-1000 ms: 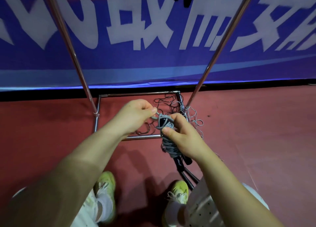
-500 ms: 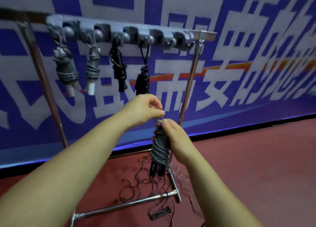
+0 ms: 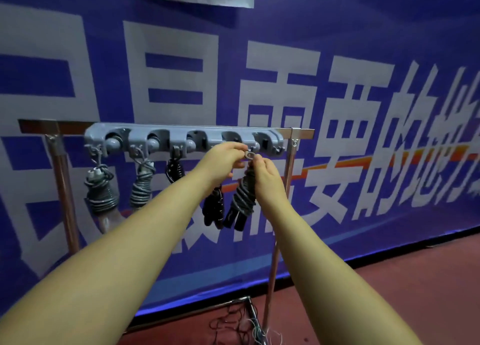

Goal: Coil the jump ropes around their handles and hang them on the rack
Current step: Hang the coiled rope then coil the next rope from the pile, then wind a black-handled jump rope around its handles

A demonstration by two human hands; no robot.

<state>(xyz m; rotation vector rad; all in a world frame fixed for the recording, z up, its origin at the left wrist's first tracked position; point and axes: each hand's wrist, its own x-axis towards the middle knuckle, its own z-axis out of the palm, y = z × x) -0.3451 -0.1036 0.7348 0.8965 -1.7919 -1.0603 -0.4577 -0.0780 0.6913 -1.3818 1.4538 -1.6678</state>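
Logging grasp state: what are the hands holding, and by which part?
Both hands pinch the small loop atop the coiled grey jump rope: left hand, right hand, up at the rack.

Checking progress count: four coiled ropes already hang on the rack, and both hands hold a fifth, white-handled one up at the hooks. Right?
Not quite. The head view shows the rope pinched by the left hand and right hand has black handles, not white. Four coiled ropes do hang on the rack.
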